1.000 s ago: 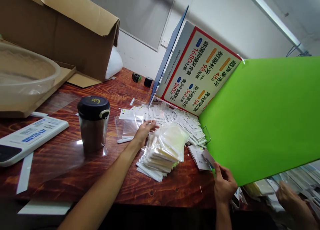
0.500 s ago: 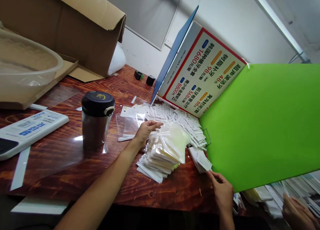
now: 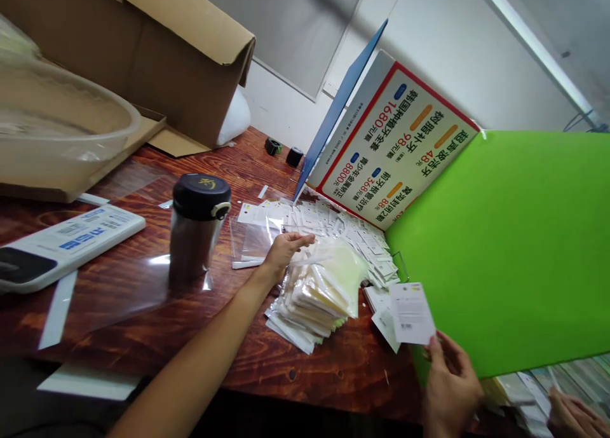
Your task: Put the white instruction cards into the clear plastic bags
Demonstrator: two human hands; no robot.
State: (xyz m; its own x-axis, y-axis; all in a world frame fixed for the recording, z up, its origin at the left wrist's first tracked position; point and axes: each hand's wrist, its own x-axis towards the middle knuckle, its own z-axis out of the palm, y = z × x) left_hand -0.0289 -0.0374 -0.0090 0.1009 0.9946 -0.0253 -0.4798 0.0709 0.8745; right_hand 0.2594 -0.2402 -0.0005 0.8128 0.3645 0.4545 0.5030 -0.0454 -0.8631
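My left hand (image 3: 284, 252) reaches across the wooden table (image 3: 305, 368) and pinches the top clear bag of a stack of filled plastic bags (image 3: 320, 292). My right hand (image 3: 450, 384) is near the table's front right and holds a white printed card (image 3: 411, 312) upright by its lower edge. A heap of loose white cards (image 3: 343, 231) lies behind the stack. More cards (image 3: 381, 307) lie just left of the held card.
A steel flask with a black lid (image 3: 197, 229) stands left of my left arm. A green board (image 3: 515, 247), a printed sign (image 3: 395, 152) and a blue board (image 3: 340, 110) stand at the right. A cardboard box (image 3: 143, 56), clear bowl (image 3: 57, 139) and white device (image 3: 67, 244) are at left. Another person's hand (image 3: 574, 416) shows bottom right.
My right hand has lifted a white card off the small pile by the green board and now holds it up. My left hand stays on the stack of bags.
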